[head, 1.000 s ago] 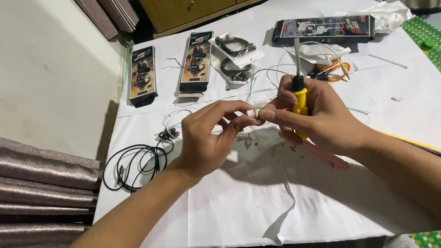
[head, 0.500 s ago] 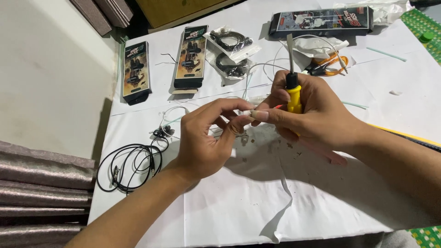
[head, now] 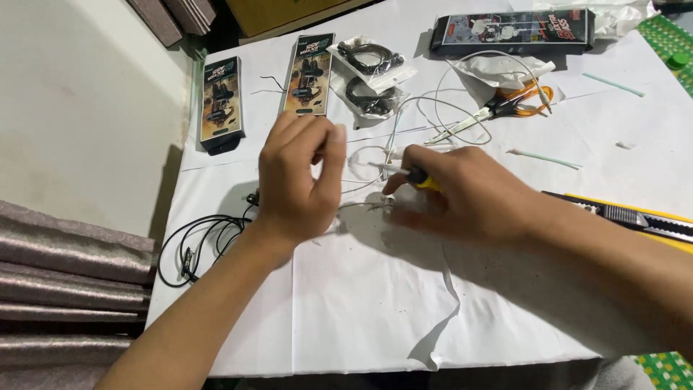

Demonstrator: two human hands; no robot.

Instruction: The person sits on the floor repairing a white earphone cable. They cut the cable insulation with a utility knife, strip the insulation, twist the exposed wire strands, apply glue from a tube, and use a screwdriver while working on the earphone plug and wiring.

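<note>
right hand (head: 462,198) grip closed round a screwdriver (head: 419,178), tip low at frame centre so it meets the white wire (head: 361,180) | left hand (head: 292,180) fingers curled, can't tell if pinching the wire | scissors (head: 498,107) parked upper right on the surface (head: 361,303)

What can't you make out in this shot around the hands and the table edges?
Head view:
- Screwdriver: mostly hidden inside the right hand.
- Left hand: back faces the camera, so any grip is hidden.
- Utility knife: cut off by the right edge.
- White wire: ends too thin to follow.
</note>
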